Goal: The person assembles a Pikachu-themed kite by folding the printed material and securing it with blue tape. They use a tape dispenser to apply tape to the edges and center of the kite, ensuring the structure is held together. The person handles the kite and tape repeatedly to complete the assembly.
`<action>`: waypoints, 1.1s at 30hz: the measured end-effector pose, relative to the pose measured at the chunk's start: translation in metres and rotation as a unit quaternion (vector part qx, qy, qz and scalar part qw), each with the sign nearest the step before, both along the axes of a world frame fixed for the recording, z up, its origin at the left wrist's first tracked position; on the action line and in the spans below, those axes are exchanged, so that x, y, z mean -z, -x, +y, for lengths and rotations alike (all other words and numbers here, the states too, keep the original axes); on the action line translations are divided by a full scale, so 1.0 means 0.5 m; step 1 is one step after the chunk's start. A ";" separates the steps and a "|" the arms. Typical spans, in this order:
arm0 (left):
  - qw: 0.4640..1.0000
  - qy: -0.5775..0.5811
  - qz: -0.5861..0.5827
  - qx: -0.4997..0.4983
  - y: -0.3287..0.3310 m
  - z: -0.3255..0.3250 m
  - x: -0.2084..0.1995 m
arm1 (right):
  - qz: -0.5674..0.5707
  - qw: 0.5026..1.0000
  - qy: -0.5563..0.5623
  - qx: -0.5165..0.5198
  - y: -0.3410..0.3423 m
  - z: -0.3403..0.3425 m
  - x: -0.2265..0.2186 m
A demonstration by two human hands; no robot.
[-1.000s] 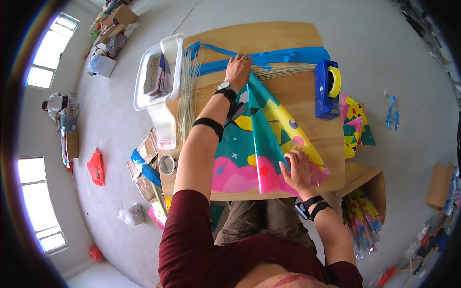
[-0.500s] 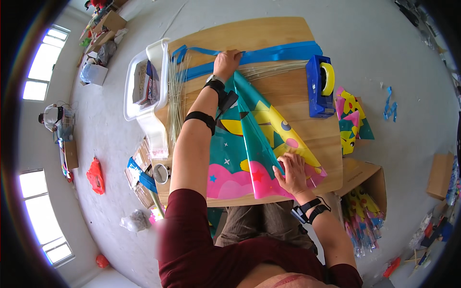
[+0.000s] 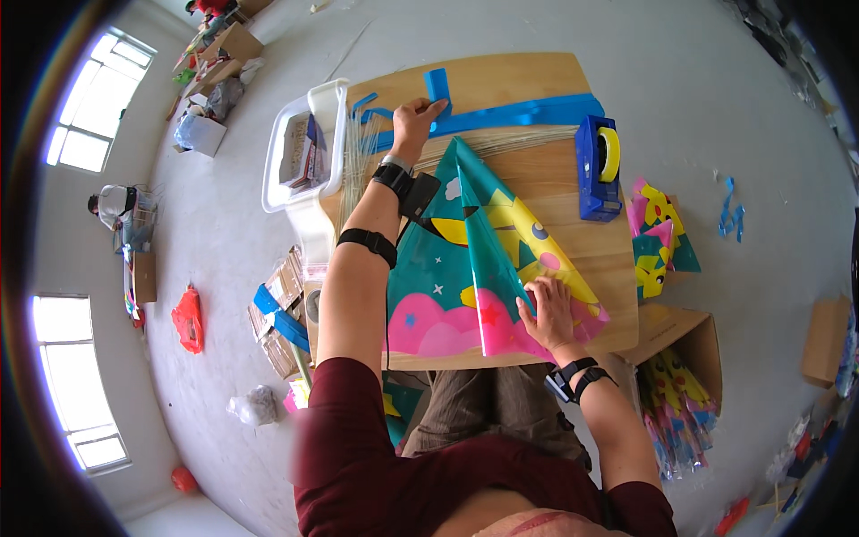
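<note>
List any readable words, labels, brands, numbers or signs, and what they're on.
None can be read.
Patterned sheet under the right hand: pictures and stars, no text seen.
Small box in the white tub: any print too small.
Blue tape dispenser: any marking too small.

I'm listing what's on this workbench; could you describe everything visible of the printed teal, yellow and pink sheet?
The printed sheet looks like thin, glossy plastic. It is folded into a rough triangle, its peak pointing away from the person, with a teal flap running down its middle. White, blue and red stars, a yellow cartoon figure and a pink band near the bottom decorate it. It lies on the wooden table, while the right hand rests on its lower right part.
</note>
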State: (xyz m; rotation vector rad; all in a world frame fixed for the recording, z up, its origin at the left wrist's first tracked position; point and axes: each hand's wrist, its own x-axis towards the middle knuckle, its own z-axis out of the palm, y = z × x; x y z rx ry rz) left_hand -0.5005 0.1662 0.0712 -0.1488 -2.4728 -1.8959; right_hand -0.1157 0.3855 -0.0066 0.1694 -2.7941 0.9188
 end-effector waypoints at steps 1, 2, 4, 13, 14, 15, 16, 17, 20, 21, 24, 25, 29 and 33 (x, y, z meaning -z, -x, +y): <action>0.999 -0.039 0.001 0.004 -0.011 -0.015 -0.006 | 0.003 1.000 0.001 -0.002 0.000 -0.003 0.000; 0.997 -0.078 0.002 0.009 -0.020 -0.030 -0.014 | 0.012 1.000 0.000 -0.002 -0.002 -0.007 0.000; 0.990 -0.137 -0.001 0.025 -0.058 -0.023 -0.049 | 0.019 1.000 -0.003 0.005 0.000 0.000 0.001; 0.998 -0.039 0.010 -0.042 -0.044 -0.086 -0.066 | 0.049 0.999 -0.001 0.004 0.001 -0.013 0.010; 0.998 -0.015 0.029 -0.061 -0.021 -0.093 -0.056 | 0.050 0.999 -0.001 0.003 0.000 -0.016 0.009; 0.993 0.038 0.055 -0.096 -0.008 -0.078 -0.063 | 0.049 0.999 -0.004 0.003 0.000 -0.011 0.009; 0.984 0.091 0.081 -0.131 0.008 -0.063 -0.073 | 0.049 0.999 -0.007 0.004 -0.001 -0.009 0.009; 0.970 0.142 0.108 -0.167 0.026 -0.049 -0.084 | 0.050 0.999 -0.010 0.004 -0.001 -0.007 0.008; 0.943 0.182 0.161 -0.228 0.077 -0.003 -0.124 | 0.053 0.998 -0.021 0.000 -0.001 -0.006 0.011; 0.940 0.193 0.163 -0.230 0.086 0.017 -0.133 | 0.052 0.998 -0.024 0.001 -0.002 -0.004 0.011; 0.934 0.230 0.158 -0.221 0.090 0.089 -0.161 | 0.025 0.999 -0.021 0.009 -0.006 0.000 0.003; 0.940 0.232 0.154 -0.197 0.101 0.101 -0.151 | 0.020 0.999 -0.024 0.010 -0.006 0.001 0.003; 0.956 0.223 0.135 -0.135 0.140 0.118 -0.105 | 0.012 1.000 -0.024 0.006 -0.005 -0.001 0.008; 0.961 0.224 0.124 -0.105 0.158 0.106 -0.053 | 0.004 1.000 -0.023 0.004 -0.003 -0.007 0.011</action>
